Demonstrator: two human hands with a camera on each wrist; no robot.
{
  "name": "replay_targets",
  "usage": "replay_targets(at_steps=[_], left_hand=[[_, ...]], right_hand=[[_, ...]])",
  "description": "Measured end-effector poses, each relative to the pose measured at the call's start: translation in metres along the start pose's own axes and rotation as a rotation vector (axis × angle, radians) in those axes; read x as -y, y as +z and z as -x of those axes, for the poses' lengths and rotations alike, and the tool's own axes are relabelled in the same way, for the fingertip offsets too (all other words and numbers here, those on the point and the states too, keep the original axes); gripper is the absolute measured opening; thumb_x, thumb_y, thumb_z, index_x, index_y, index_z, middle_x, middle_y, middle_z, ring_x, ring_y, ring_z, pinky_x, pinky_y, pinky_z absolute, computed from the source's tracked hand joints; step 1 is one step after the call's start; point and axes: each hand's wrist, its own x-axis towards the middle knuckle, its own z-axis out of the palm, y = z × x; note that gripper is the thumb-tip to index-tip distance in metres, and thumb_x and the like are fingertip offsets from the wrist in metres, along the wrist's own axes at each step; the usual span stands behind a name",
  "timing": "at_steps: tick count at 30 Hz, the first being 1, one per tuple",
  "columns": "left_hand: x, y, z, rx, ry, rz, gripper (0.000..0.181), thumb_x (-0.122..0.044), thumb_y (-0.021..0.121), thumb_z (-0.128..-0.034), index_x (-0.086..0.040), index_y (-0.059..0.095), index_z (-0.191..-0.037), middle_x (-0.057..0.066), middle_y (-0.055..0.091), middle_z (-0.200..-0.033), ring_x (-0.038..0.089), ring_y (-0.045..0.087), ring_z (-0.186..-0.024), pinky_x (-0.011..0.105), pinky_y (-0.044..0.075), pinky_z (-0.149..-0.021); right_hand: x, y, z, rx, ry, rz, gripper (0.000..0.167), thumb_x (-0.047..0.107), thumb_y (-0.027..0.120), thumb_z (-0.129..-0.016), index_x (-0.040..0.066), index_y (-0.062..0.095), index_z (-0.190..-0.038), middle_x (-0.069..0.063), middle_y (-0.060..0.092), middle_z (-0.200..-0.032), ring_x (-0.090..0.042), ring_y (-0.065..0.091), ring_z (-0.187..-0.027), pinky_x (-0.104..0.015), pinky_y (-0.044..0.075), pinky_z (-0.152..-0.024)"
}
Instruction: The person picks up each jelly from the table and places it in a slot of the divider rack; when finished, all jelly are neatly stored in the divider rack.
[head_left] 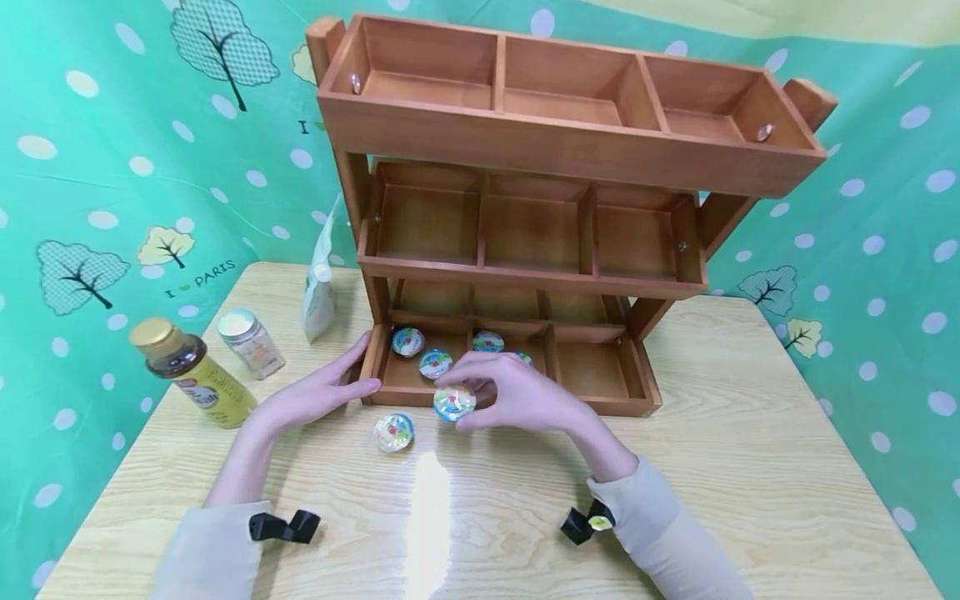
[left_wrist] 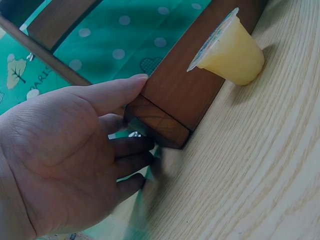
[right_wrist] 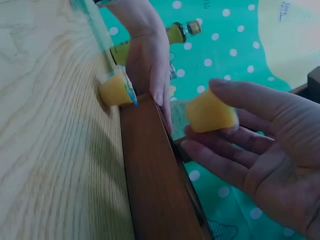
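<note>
A lidded cup (head_left: 454,403) pinched in my right grip (head_left: 517,392)

I have the cup, yellow inside under a printed lid, between the thumb and fingers of my right grip. It is at the front wall of the bottom tray (head_left: 615,407), toward the left compartment (head_left: 405,374), with its lid facing up toward my head. My left grip (head_left: 318,394) is at that tray's left front corner: the thumb lies against the front and the fingers reach along the outer side, extended rather than curled.

Between my two wrists, another cup (head_left: 393,432) stands on the tabletop (head_left: 750,483), near the tray's front wall. Inside the tray I see two cups (head_left: 435,363) in the left compartment and two in the middle one, the nearer of those partly hidden behind my right grip.

The tray is the lowest level of a brown wooden rack (head_left: 570,154), whose upper levels are also divided in three. Left of it a pale green pouch (head_left: 318,296) stands upright; farther left are a silver-lidded jar (head_left: 251,343) and a gold-capped bottle (head_left: 213,390). Dotted green cloth (head_left: 825,225) hangs behind.
</note>
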Motion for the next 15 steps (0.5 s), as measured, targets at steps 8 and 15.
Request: replay_targets(at_steps=[8, 15], left_hand=[[-0.001, 0.001, -0.002, 0.001, 0.012, 0.004, 0.085, -0.043, 0.053, -0.1063, -0.022, -0.003, -0.167, 0.017, -0.003, -0.175, 0.047, 0.001, -0.16, 0.07, 0.01, -0.125], [0.0, 0.001, -0.001, -0.002, 0.009, 0.001, 0.086, -0.044, 0.053, -0.106, -0.022, -0.003, -0.167, 0.017, -0.003, -0.175, 0.048, 0.002, -0.16, 0.069, 0.011, -0.125]], right_hand=[[-0.018, -0.008, 0.019, -0.105, 0.031, -0.139, 0.052, 0.009, 0.084, -0.085, 0.015, 0.068, -0.135, 0.001, 0.066, -0.131, -0.01, 0.065, -0.105, -0.028, 0.06, -0.093], [-0.039, -0.032, 0.045, -0.192, 0.081, -0.118, 0.054, 0.015, 0.085, -0.086, 0.015, 0.067, -0.136, 0.0, 0.068, -0.131, -0.011, 0.065, -0.109, -0.031, 0.061, -0.086]])
